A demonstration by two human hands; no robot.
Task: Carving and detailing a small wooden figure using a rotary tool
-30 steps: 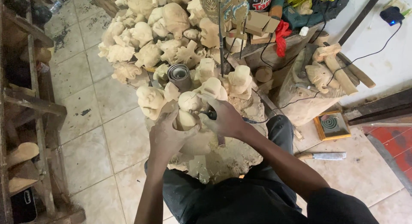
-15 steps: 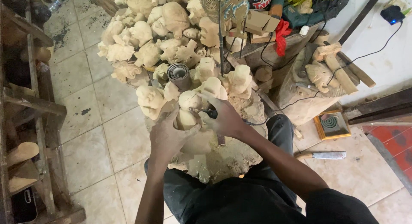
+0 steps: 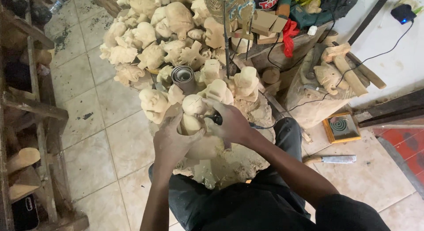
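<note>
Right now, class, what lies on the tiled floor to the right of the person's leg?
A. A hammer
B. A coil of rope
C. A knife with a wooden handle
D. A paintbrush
C: a knife with a wooden handle and pale blade lies flat on the floor tiles, just below a small framed square tray.

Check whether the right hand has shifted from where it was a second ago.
No. The right hand grips its dark tool against the pale wooden figure just as before, at the same spot below the roll of sandpaper, which lies unmoved.
</note>
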